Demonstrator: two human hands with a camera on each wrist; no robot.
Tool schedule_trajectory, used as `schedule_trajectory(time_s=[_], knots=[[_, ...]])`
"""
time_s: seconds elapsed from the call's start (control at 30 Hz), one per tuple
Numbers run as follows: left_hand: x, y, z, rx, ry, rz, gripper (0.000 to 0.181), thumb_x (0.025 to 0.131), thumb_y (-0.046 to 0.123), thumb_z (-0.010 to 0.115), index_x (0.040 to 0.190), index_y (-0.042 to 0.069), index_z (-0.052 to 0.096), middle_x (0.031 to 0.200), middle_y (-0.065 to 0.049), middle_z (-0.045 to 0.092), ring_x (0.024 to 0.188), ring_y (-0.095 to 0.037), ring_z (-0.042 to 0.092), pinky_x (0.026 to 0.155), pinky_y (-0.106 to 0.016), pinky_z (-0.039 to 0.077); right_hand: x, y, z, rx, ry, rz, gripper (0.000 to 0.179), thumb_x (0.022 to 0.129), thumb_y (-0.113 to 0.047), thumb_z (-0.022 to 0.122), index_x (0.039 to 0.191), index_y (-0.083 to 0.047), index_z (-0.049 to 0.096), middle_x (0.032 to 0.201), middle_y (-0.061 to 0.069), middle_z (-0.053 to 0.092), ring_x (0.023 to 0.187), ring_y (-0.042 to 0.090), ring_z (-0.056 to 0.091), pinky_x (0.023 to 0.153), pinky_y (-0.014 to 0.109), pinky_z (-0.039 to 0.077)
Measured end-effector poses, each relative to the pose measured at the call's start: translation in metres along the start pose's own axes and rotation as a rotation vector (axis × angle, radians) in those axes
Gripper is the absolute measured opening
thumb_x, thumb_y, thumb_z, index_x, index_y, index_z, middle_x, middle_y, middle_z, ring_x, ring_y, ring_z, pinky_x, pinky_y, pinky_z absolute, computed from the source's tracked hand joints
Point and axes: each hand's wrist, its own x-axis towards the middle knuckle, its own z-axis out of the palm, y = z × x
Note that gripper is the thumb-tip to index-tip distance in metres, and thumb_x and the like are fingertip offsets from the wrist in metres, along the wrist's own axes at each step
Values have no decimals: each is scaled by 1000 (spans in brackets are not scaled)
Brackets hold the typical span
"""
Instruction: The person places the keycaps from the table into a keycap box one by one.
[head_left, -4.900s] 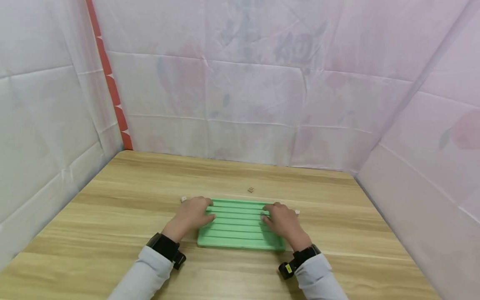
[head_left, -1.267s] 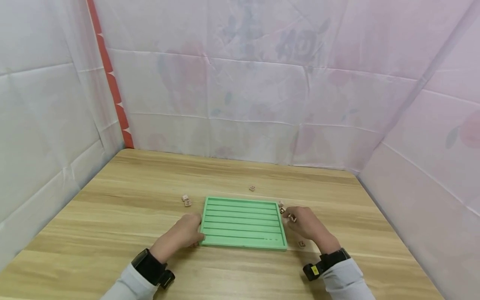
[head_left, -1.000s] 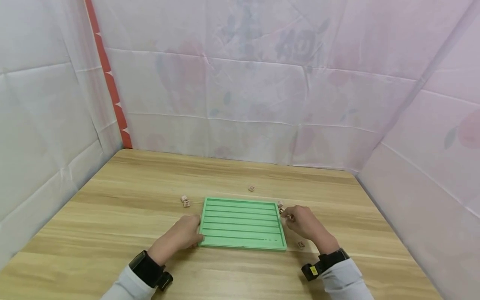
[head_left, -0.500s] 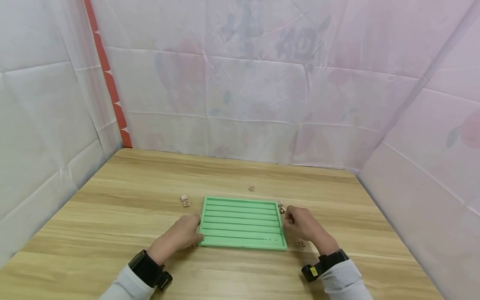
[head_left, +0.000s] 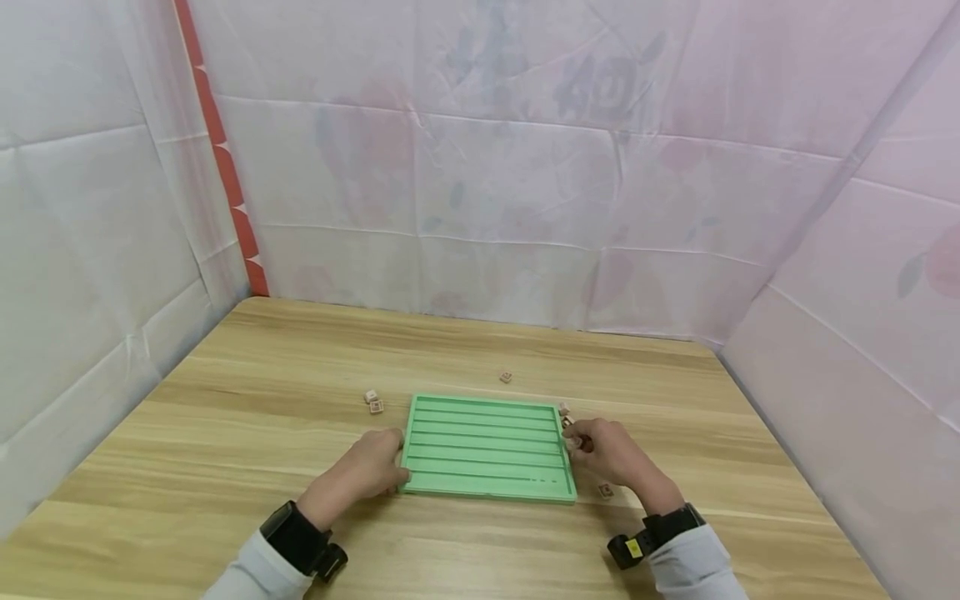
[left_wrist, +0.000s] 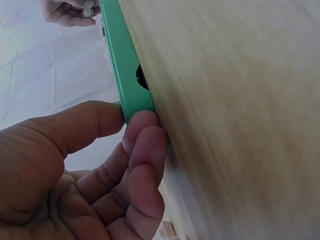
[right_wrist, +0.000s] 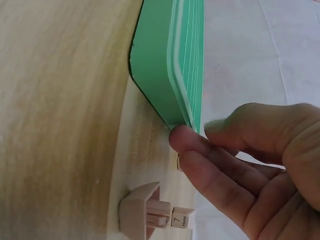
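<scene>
A pale green tray (head_left: pixel 483 454) with raised ridges across it lies flat on the table. At its front left corner my left hand (head_left: pixel 358 468) pinches the rim, thumb above and fingertips against the side wall (left_wrist: pixel 131 75). My right hand (head_left: pixel 611 454) is at the tray's right edge, fingers curled, with a small pale keycap (left_wrist: pixel 88 11) apparently between thumb and fingertips. The right wrist view does not show that piece clearly. Below this hand lies an upturned keycap (right_wrist: pixel 137 210); beyond it is one marked 7 Home (right_wrist: pixel 183 218).
Two keycaps (head_left: pixel 376 407) lie together left of the tray, and a single keycap (head_left: pixel 506 377) behind it. More keycaps (head_left: pixel 564 408) sit by its back right corner. Cloth walls (head_left: pixel 517 183) enclose the wooden table (head_left: pixel 315 350) on three sides.
Both hands were over the tray several seconds ago; since then they have parted to its left and right edges. Over the last second the right fingers shift slightly; the left hand stays.
</scene>
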Motion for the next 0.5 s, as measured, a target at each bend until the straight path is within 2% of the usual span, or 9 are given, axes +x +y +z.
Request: schedule_trajectory(time_s=[0.27, 0.5], knots=[[0, 0, 0, -16, -2, 15, 17, 74, -3, 67, 85, 0, 54, 61, -4, 52, 47, -14, 51, 43, -27, 43, -2, -1, 3, 20, 27, 49, 22, 79, 5, 68, 100, 1, 66, 84, 4, 64, 71, 12, 56, 60, 28, 48], [1, 0, 0, -7, -5, 14, 17, 74, -3, 68, 83, 1, 54, 60, -4, 52, 45, -13, 51, 42, -27, 43, -4, -2, 4, 107, 50, 69, 16, 78, -1, 72, 92, -2, 64, 71, -1, 60, 63, 11, 56, 54, 27, 47]])
